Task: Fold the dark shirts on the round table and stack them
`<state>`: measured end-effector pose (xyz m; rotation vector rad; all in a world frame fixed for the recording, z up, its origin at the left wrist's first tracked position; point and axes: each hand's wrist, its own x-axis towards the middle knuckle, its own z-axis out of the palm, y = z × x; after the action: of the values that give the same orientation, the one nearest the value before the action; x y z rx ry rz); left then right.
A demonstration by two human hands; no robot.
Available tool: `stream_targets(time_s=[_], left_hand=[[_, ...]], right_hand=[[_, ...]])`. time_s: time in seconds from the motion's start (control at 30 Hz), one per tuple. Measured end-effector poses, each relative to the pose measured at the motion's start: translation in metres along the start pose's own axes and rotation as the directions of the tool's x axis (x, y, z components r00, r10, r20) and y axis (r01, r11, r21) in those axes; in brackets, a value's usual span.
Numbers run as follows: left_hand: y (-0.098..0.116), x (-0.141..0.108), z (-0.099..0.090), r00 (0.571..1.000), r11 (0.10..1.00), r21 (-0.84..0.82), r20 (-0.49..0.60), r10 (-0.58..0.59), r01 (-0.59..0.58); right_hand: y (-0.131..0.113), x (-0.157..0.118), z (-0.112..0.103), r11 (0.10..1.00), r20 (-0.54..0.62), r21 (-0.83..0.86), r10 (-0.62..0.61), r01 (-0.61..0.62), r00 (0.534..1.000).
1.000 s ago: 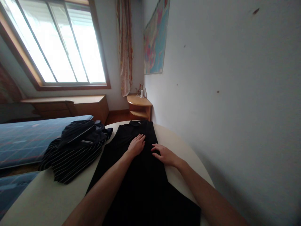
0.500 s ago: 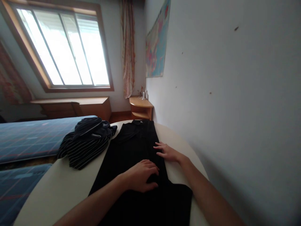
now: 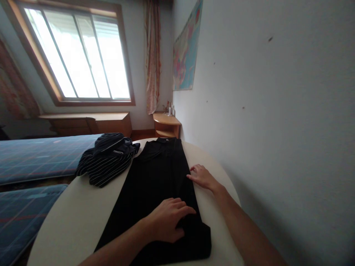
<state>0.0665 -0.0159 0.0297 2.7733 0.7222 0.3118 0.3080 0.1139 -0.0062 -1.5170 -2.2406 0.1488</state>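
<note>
A black collared shirt [image 3: 155, 181] lies lengthwise on the round white table [image 3: 74, 214], its collar at the far end. My left hand [image 3: 169, 220] rests on the lower part of the shirt, fingers bent a little and thumb apart, with nothing gripped. At the shirt's right edge is my right hand [image 3: 202, 177], its fingers loosely spread and the thumb side touching the cloth. Close to my left hand, a corner of black fabric sticks out past the right edge. My left forearm covers part of the shirt's near left side.
Left of the shirt, a crumpled dark striped garment [image 3: 111, 159] sits at the table's edge. Beds with blue plaid covers [image 3: 47, 159] stand to the left. A bare wall [image 3: 263, 129] runs close on the right. A corner shelf [image 3: 166, 119] and a window are beyond.
The near right part of the shirt has shifted inward, so it sticks out less. My left hand has slid nearer and rightward; my right hand has moved right, to the shirt's edge.
</note>
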Motion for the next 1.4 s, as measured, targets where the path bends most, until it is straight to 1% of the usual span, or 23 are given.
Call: stream_targets(time_s=[0.07,0.17,0.2,0.27,0.33,0.4,0.47,0.53,0.67,0.73,0.83,0.9,1.0,1.1,1.17,1.3,1.4], left_hand=[[0.003,-0.004,0.005,0.998,0.999,-0.010,-0.031,0.051,-0.051],[0.007,-0.008,0.004,0.990,0.989,-0.073,-0.067,0.123,-0.128],[0.009,-0.010,0.002,0.991,0.988,-0.095,-0.069,0.117,-0.123],[0.014,-0.013,-0.003,0.996,0.990,-0.116,-0.045,0.071,-0.076],[0.020,-0.016,-0.007,1.000,0.996,-0.091,0.000,0.024,-0.024],[0.025,-0.018,-0.006,0.999,0.999,-0.035,0.034,0.004,-0.003],[0.030,-0.018,0.001,0.999,1.000,0.019,0.039,0.007,-0.008],[0.036,-0.016,0.010,1.000,0.999,0.044,0.021,0.012,-0.013],[0.048,-0.009,0.026,0.995,0.993,0.083,-0.066,-0.074,0.079],[0.053,-0.004,0.031,0.993,0.989,0.115,-0.079,-0.086,0.094],[0.057,0.003,0.038,0.998,0.982,0.186,-0.051,-0.034,0.043],[0.059,0.007,0.042,0.998,0.969,0.245,-0.056,0.000,0.013],[0.059,0.009,0.047,0.990,0.950,0.310,-0.114,0.083,-0.044],[0.059,0.007,0.049,0.967,0.936,0.337,-0.187,0.172,-0.101],[0.058,0.007,0.051,0.955,0.926,0.356,-0.207,0.212,-0.128],[0.058,0.009,0.057,0.949,0.912,0.382,-0.204,0.239,-0.148],[0.059,0.011,0.062,0.943,0.904,0.380,-0.179,0.281,-0.197]], right_hand=[[-0.002,0.001,0.002,0.998,-0.020,-0.053,0.029,-0.030,0.999],[-0.002,0.002,0.006,0.998,-0.018,-0.054,0.009,-0.010,1.000],[-0.001,0.003,0.006,0.999,-0.012,-0.041,-0.004,0.003,1.000],[0.001,0.004,0.007,1.000,0.002,-0.009,-0.021,0.021,1.000],[0.003,0.005,0.007,1.000,0.006,0.021,-0.019,0.019,1.000],[0.003,0.005,0.007,0.999,0.001,0.037,-0.008,0.008,1.000],[0.003,0.004,0.006,0.999,-0.001,0.038,-0.002,0.002,1.000],[0.002,0.003,0.005,0.999,0.001,0.034,-0.005,0.005,1.000],[0.001,0.003,0.003,1.000,0.010,0.027,-0.009,0.009,1.000],[0.001,0.003,0.003,1.000,0.021,0.023,-0.014,0.014,1.000],[0.002,0.004,0.003,1.000,0.031,0.022,-0.019,0.019,0.999],[0.002,0.004,0.003,1.000,0.033,0.016,-0.018,0.018,0.999],[0.002,0.005,0.003,1.000,0.034,-0.002,-0.009,0.009,0.999],[0.002,0.006,0.004,1.000,0.039,-0.016,0.005,-0.005,0.999],[0.001,0.006,0.004,1.000,0.037,-0.029,0.013,-0.012,0.999],[0.000,0.005,0.005,0.998,0.005,-0.061,0.029,-0.029,1.000],[-0.001,0.005,0.005,0.997,0.004,-0.073,0.033,-0.032,0.999]])
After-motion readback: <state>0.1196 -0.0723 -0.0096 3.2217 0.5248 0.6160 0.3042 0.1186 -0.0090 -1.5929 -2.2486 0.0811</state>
